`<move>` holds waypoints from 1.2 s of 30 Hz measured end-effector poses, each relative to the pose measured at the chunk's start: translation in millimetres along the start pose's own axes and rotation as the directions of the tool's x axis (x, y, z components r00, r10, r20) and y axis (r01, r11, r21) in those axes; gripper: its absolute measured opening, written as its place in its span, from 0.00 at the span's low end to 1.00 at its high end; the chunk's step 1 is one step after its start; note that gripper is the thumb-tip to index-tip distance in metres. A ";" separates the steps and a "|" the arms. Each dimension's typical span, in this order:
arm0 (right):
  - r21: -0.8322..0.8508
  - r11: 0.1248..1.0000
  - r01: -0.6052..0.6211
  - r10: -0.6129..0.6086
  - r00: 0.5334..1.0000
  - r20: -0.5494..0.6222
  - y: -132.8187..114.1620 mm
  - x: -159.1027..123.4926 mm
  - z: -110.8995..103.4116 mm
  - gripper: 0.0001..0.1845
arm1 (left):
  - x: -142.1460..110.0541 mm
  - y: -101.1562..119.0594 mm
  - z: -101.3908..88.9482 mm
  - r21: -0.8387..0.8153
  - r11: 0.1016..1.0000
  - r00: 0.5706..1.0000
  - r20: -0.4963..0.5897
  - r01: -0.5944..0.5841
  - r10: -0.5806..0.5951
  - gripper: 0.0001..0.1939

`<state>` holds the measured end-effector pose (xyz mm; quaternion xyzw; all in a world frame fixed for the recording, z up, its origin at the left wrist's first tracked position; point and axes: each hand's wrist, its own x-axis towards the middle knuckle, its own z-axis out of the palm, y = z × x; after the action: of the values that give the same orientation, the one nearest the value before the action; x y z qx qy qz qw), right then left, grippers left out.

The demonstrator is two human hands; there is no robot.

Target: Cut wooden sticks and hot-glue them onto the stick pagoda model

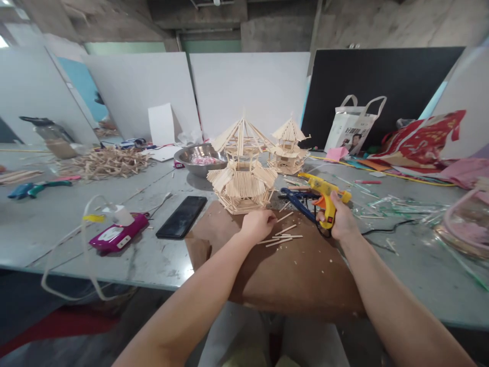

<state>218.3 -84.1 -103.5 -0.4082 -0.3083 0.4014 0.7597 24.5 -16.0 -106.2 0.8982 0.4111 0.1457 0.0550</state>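
My right hand (pixel 341 219) is closed round the handle of a yellow hot glue gun (pixel 324 196), its nozzle pointing left. My left hand (pixel 259 224) is curled into a loose fist on the brown cardboard sheet (pixel 282 275), right in front of a small pavilion model built of wooden sticks (pixel 242 186); what its fingers pinch, if anything, is hidden. A few loose wooden sticks (pixel 280 237) lie on the cardboard between my two hands. Blue-handled pliers (pixel 296 199) lie just behind the glue gun.
Two more stick pavilions (pixel 288 145) and a steel bowl (pixel 198 158) stand behind. A black phone (pixel 182 216), a magenta device (pixel 118 234) with a white cable, and a heap of sticks (pixel 109 162) lie to the left. Bags and coloured paper (pixel 416 140) crowd the right.
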 end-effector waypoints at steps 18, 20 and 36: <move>-0.004 1.000 -0.026 0.026 1.000 0.002 5.2 -1.9 0.6 0.19 | 2.8 22.1 14.6 0.244 0.957 0.987 0.089 -0.155 0.137 0.09; -0.005 0.999 -0.034 0.035 0.999 0.006 5.3 -2.4 0.9 0.20 | 4.0 26.2 11.1 0.240 0.959 0.982 0.145 -0.151 0.118 0.10; -0.015 1.000 -0.005 0.005 1.000 0.014 4.7 -3.6 2.2 0.19 | -9.7 4.8 -45.2 -0.082 0.990 0.990 0.069 -0.115 0.121 0.11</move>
<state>213.2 -84.7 -107.0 -0.4118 -0.3154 0.4039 0.7535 8.1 -27.4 -64.3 0.9229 0.3489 0.1311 0.0964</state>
